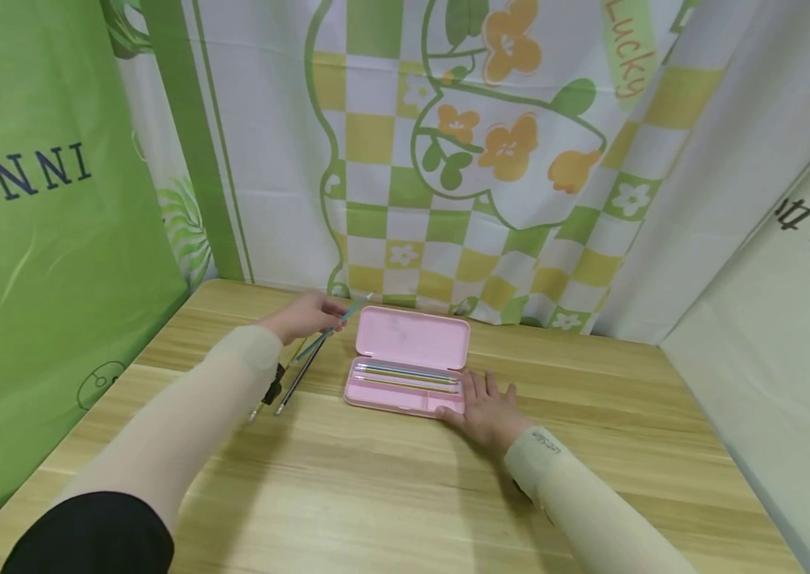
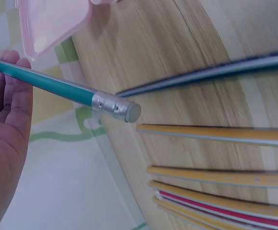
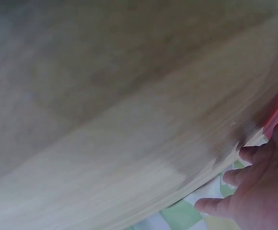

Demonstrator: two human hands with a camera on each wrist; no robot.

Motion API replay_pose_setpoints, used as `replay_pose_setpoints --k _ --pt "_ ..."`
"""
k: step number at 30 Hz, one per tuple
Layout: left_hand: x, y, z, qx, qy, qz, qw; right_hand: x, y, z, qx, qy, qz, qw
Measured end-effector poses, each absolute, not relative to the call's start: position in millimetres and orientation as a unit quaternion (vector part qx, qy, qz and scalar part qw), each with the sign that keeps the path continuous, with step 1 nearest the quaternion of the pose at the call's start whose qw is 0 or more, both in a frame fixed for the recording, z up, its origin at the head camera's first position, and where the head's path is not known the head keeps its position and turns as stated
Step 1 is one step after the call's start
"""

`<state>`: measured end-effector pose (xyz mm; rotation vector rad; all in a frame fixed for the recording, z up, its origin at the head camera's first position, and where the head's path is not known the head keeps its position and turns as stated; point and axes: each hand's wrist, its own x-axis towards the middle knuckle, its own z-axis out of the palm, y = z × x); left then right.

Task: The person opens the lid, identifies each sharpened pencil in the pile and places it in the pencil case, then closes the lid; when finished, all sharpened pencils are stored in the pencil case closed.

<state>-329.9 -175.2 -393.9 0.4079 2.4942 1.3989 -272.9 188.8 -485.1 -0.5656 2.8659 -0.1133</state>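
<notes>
Pencil case (image 1: 412, 339) is on the table (image 1: 376, 486) in front of me, lid up, w/ a few pencils (image 1: 405, 374) lying lengthwise in it; I'd call it part-done, exact count too small to tell. Left over on the L side of the case: a dark pencil (image 2: 215, 74) & several yellow pencils (image 2: 215, 134), one red one tucked among them, all loose on the wood. My L hand (image 1: 308, 315) is up above those, approx. level w/ the lid, thumb & fingers pinching a teal pencil (image 2: 48, 84), eraser end sticking out clear. R hand (image 1: 491, 410) is flat-ish, fingers spread, gripping nothing, thumb at the case's front R corner, palm down beside it.
</notes>
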Motion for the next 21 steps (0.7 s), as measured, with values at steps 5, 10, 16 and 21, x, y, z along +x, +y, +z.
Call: replay_pose_setpoints --k 5,10,16,21 --pt "-331.5 -160.3 -391.9 0.161 0.866 0.450 0.144 -273.9 189.0 -487.0 -0.191 0.975 -0.034 0.107" --pt "-332.8 -139.9 -390.5 0.202 0.882 0.396 0.156 -272.8 189.0 -486.2 -0.190 0.975 -0.039 0.105" --pt "-335.2 -115.0 -393.4 0.229 0.890 0.360 0.159 -273.9 189.9 -487.7 -0.194 0.975 -0.040 0.102" --pt "-338.1 -99.0 -399.3 0.248 0.900 0.329 0.145 -272.3 188.2 -484.8 -0.195 0.975 -0.031 0.102"
